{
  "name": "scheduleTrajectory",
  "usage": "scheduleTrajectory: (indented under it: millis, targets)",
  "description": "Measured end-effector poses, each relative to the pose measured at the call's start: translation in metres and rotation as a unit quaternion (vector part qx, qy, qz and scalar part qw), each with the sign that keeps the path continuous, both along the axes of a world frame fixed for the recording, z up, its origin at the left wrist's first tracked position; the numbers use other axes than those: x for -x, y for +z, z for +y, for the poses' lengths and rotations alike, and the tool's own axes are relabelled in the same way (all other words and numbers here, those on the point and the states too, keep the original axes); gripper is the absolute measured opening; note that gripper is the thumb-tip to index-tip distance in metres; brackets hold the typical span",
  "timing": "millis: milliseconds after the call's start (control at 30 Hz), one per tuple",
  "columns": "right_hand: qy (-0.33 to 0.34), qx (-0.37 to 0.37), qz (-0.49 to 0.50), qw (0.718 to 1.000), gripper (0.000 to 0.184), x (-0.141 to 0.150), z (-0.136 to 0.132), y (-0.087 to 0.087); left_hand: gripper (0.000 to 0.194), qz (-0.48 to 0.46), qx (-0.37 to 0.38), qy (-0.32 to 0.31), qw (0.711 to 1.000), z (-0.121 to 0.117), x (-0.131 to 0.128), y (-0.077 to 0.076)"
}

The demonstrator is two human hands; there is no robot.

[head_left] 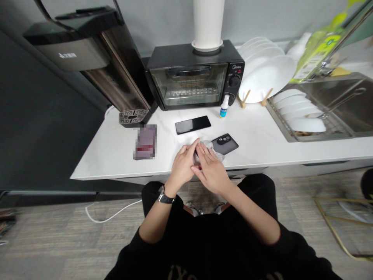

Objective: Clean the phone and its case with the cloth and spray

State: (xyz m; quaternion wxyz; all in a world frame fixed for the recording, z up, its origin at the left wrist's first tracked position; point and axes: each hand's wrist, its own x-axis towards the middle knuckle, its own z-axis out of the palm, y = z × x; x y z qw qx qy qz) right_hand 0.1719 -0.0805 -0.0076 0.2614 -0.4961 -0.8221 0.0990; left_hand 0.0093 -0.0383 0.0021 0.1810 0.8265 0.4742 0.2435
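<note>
So, the tall dispenser (97, 58) shows a blurred logo, the oven (190, 86) reads "Midea", and left hand (182, 164) and right hand (212, 171) meet, fingers extended, the right's pressed together over a crumpled cloth (219, 156) near the black phone (193, 125); any grip underneath is hidden, I can't tell. Small bottle (223, 109), label too tiny to read.

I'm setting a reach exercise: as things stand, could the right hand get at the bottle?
Probably yes: the bottle stands upright by the oven, and nothing tall separates it from the right hand, though that hand would first have to leave the cloth.
</note>
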Motion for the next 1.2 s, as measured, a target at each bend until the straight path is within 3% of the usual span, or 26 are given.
scheduleTrajectory:
  millis: [167, 300, 400, 500, 600, 667, 800, 867, 1033, 1133, 1200]
  targets:
    - [0.023, -0.006, -0.035, 0.999, 0.070, -0.053, -0.006, -0.002, 0.107, -0.012, -0.009, 0.005, 1.000, -0.001, -0.004, 0.001]
    - [-0.081, -0.025, -0.068, 0.994, 0.074, -0.093, 0.012, -0.008, 0.110, -0.016, -0.003, 0.007, 1.000, -0.001, -0.008, 0.005]
    - [-0.179, -0.030, -0.053, 0.982, 0.085, -0.086, 0.027, -0.013, 0.109, -0.014, -0.001, 0.007, 1.000, 0.000, -0.009, 0.005]
    - [-0.212, -0.038, -0.012, 0.976, 0.098, -0.046, 0.031, -0.013, 0.104, -0.014, -0.006, 0.003, 1.000, 0.000, -0.008, 0.004]
    - [-0.130, -0.012, 0.002, 0.991, 0.084, -0.004, 0.019, -0.008, 0.087, -0.007, -0.010, -0.002, 1.000, 0.000, -0.004, 0.001]
    - [-0.061, 0.006, -0.002, 0.998, 0.076, 0.007, 0.007, -0.003, 0.084, -0.001, -0.002, 0.005, 1.000, 0.000, -0.002, 0.001]
    - [0.048, -0.002, -0.037, 0.998, 0.068, -0.018, -0.008, 0.003, 0.098, -0.006, 0.013, 0.013, 1.000, 0.000, -0.003, 0.002]
    - [0.054, -0.011, -0.063, 0.997, 0.067, -0.043, -0.006, 0.003, 0.104, -0.009, 0.006, 0.011, 1.000, 0.000, -0.006, 0.003]
    - [-0.097, -0.042, -0.100, 0.989, 0.078, -0.088, 0.021, -0.006, 0.113, -0.016, -0.007, 0.013, 1.000, -0.001, -0.009, 0.003]
    - [-0.185, -0.038, -0.082, 0.979, 0.095, -0.079, 0.035, -0.012, 0.114, -0.019, -0.007, 0.009, 1.000, 0.000, -0.009, 0.003]
    - [-0.193, -0.028, -0.066, 0.979, 0.102, -0.058, 0.036, -0.012, 0.112, -0.018, -0.008, 0.005, 1.000, 0.000, -0.008, 0.003]
